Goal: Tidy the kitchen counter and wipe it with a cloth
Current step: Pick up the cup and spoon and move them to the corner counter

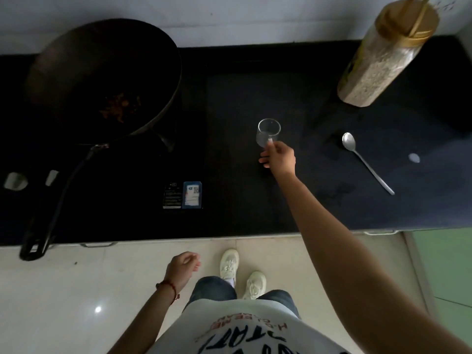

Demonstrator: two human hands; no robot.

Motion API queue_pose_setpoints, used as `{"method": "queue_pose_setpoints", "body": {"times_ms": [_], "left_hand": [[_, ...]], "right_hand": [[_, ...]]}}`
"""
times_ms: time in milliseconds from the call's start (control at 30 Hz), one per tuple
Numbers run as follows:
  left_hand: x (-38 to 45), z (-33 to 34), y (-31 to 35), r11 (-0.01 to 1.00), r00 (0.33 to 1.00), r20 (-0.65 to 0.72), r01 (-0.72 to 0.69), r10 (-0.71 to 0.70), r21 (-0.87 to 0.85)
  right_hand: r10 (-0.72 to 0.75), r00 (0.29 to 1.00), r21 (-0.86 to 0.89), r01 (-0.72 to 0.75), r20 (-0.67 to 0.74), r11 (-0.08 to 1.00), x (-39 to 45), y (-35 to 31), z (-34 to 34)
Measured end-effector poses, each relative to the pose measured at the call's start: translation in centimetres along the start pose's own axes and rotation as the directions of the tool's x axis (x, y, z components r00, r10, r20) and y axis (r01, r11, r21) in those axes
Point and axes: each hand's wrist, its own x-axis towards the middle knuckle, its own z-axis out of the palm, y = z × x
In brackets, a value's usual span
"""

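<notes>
Left hand [182, 267] hangs loosely curled, empty, off the tabletop [237, 200]; right hand [279, 157] pinches glass [268, 132] at its 12 o'clock.

Right hand [279, 158] holding clear glass [268, 132] on black counter [242, 195], spoon [364, 160] nearby, wok [102, 75] left

Our right hand [279, 157] stretches toward twelve o'clock, fingers pinched closed; our left hand [181, 268] hangs low, loosely curled.
</notes>
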Motion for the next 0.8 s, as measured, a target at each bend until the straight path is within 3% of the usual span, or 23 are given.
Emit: {"method": "queue_pose_setpoints", "body": {"times_ms": [167,300,400,567,700,800], "left_hand": [[-2.2,0.6,3.9,0.975,0.969,0.195,-0.18,0.153,0.13],[-4.7,1.8,9.2,0.936,0.881,0.393,-0.333,0.264,0.115],[-5.4,3.3,13.8,0.888,0.805,0.463,-0.454,0.371,0.077],[-2.3,7.9,21.8,0.773,0.726,0.412,-0.63,0.551,0.077],[1.2,13.0,27.9,0.699,0.707,0.267,-0.701,0.655,0.141],[3.2,16.6,32.1,0.663,0.701,0.235,-0.713,0.673,0.229]], "right_hand": [[-0.061,0.995,0.082,0.068,-0.076,0.994,-4.1,1.4,-3.2],[-0.055,0.977,0.157,0.088,-0.207,0.984,-8.1,3.1,-6.9],[-0.029,0.953,0.173,0.085,-0.303,0.981,-10.6,4.5,-9.6],[0.02,0.898,0.226,0.088,-0.439,0.97,-13.2,6.5,-13.0],[0.049,0.873,0.245,0.082,-0.486,0.966,-14.2,7.6,-14.5],[0.048,0.85,0.247,0.098,-0.524,0.964,-15.1,8.4,-15.3]]}}
